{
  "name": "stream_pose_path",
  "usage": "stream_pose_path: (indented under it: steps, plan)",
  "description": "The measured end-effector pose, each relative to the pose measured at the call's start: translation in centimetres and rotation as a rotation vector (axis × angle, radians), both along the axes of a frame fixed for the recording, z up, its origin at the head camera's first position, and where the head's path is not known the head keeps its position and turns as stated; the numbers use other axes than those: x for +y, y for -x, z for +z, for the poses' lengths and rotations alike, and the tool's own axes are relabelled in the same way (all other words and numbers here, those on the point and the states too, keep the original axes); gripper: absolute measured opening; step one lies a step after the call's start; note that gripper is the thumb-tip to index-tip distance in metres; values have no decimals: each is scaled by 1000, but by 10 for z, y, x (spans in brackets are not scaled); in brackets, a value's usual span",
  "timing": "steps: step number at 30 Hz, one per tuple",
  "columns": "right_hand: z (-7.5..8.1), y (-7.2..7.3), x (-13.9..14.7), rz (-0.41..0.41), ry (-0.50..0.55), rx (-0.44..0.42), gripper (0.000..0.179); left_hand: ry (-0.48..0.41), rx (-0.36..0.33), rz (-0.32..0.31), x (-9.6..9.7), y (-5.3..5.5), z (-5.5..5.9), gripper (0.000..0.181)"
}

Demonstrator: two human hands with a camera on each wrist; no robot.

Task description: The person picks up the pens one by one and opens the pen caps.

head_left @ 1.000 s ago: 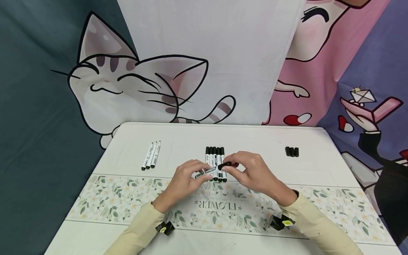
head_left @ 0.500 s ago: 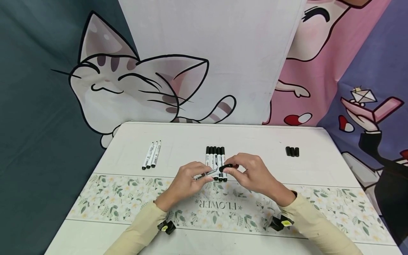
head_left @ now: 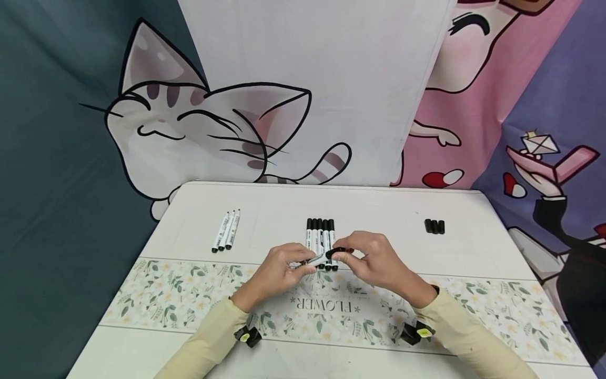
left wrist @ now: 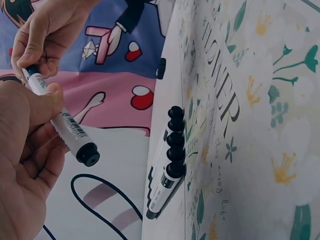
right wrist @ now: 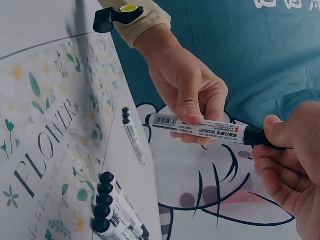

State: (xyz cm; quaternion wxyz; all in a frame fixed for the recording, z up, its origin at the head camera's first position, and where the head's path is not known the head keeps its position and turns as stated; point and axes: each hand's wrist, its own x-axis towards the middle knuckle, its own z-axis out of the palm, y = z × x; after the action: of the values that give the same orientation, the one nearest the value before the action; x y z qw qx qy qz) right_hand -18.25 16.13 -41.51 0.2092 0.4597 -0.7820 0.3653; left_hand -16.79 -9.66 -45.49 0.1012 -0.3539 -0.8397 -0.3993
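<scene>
Both hands share one whiteboard marker [right wrist: 220, 130], a white barrel with black ends, held above the table. My left hand [head_left: 281, 266] grips the barrel between thumb and fingers. The marker's black cap [right wrist: 256, 136] is pinched by my right hand [head_left: 374, 258], and it appears seated on the barrel. Beneath the hands lies a row of several capped markers [head_left: 309, 237], side by side with black caps toward the back; their near ends are partly covered in the head view.
Three uncapped markers [head_left: 226, 231] lie on the left of the table, tips pointing away. Three loose black caps [head_left: 434, 227] sit together at the right. A flowered band [head_left: 189, 287] crosses the white tablecloth. Printed curtains [head_left: 303, 63] hang behind the table.
The held marker has turned a little, hiding more of its barrel behind the left fingers. My right hand has lowered slightly; both hands keep their hold.
</scene>
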Motion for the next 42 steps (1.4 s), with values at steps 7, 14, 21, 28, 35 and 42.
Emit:
stream_pose_path:
  steps: [7,14,21,28,35,42]
  plan:
    - [-1,0,1,5,-7,0,19,11,-44,-26,-1,1,-1,26]
    - [-4,1,2,10,5,-5,18,4,-72,-57,-3,3,-1,25]
    - [-5,1,3,15,8,1,24,12,-93,-80,-3,4,-1,25]
    - [-6,2,4,33,14,14,26,43,-115,-89,-4,4,1,27]
    - [-2,5,5,57,26,56,25,63,-100,-89,-7,5,2,25]
    - [8,7,16,3,111,-3,15,33,-61,-25,-13,3,3,25]
